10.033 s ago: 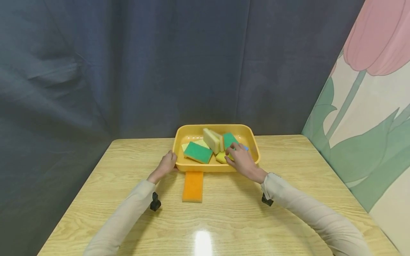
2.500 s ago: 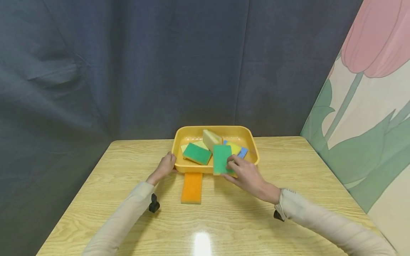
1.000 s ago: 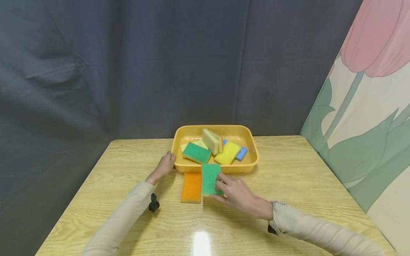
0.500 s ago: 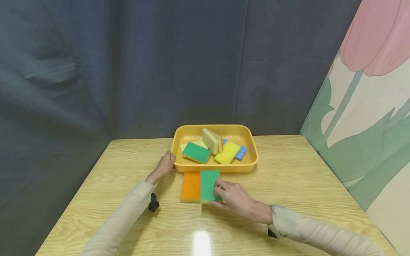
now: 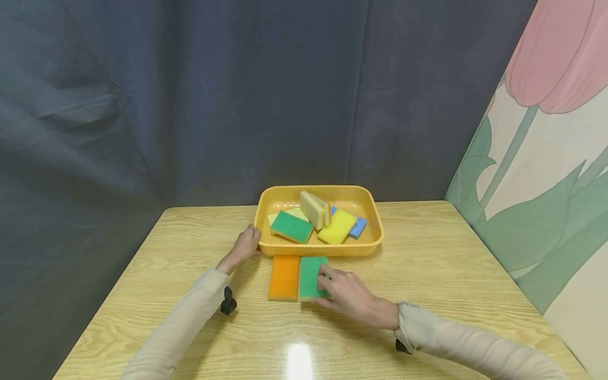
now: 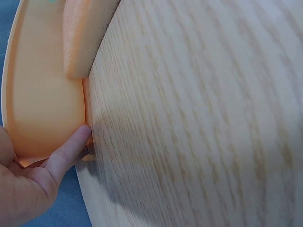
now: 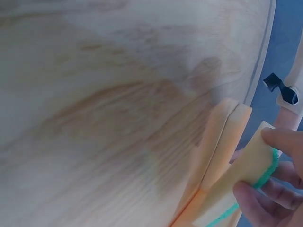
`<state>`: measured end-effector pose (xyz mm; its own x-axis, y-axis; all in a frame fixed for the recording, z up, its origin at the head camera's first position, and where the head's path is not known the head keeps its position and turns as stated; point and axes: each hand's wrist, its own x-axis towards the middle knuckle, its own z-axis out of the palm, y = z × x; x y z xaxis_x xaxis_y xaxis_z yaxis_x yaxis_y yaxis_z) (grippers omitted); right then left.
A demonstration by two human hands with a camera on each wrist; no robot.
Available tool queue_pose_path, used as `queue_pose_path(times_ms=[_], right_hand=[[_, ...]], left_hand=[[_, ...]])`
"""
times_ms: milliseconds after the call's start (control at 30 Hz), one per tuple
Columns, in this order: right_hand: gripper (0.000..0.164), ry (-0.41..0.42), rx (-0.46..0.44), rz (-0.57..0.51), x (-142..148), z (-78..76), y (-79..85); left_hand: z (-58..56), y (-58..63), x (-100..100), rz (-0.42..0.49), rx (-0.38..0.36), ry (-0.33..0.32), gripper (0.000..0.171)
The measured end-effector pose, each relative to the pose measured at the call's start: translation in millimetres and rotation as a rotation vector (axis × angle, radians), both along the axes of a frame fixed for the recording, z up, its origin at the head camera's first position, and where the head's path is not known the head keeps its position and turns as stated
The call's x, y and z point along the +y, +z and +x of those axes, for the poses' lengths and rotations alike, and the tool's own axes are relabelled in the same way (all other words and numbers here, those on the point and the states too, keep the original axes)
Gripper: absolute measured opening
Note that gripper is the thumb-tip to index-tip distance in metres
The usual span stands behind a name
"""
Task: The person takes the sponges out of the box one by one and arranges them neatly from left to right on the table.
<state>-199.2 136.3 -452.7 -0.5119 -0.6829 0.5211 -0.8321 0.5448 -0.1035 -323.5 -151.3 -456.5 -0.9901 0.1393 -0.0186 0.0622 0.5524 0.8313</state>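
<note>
My left hand point(image 5: 245, 244) holds the left front corner of a yellow plastic tray point(image 5: 318, 249); in the left wrist view one finger point(image 6: 71, 146) lies along its wall. My right hand point(image 5: 353, 295) pinches a green-faced scouring sponge point(image 5: 312, 272) by its right side, low over the table before the tray. The right wrist view shows this sponge's pale foam point(image 7: 251, 163) between thumb and fingers. Just left of it, an orange sponge point(image 5: 284, 278) lies flat against the tray's front. Whether the green-faced sponge touches the table is hard to tell.
Inside the tray are another green-faced sponge point(image 5: 292, 227), pale sponges point(image 5: 312, 209) leaning on edge, a yellow sponge point(image 5: 338, 227) and a blue sponge point(image 5: 358, 228). A dark curtain point(image 5: 266, 105) hangs behind the wooden table point(image 5: 427, 253). A flower-painted wall point(image 5: 546, 184) stands at right.
My right hand lifted the green-faced sponge out of the tray, moved it toward me and lowered it beside the orange sponge. The left hand has stayed at the tray's corner.
</note>
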Motion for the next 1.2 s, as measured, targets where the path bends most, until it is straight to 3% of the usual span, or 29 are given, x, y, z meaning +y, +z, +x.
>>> queue_pose_path(times_ms=[233, 500, 933, 1200], right_hand=[[0.032, -0.042, -0.092, 0.037, 0, -5.2, -3.4], [0.042, -0.084, -0.12, 0.149, -6, -10.6, -6.4], [0.029, -0.084, -0.158, 0.221, -10, -14.8, -5.6], [0.03, -0.088, -0.176, 0.231, -11, -14.3, -7.5]], left_hand=[[0.3, 0.1, 0, 0.007, 0.001, 0.0, 0.047], [0.5, -0.8, 0, 0.006, -0.004, 0.005, 0.047], [-1.7, 0.9, 0, -0.001, 0.0, -0.007, 0.047], [-0.7, -0.4, 0, -0.002, -0.004, -0.007, 0.047]])
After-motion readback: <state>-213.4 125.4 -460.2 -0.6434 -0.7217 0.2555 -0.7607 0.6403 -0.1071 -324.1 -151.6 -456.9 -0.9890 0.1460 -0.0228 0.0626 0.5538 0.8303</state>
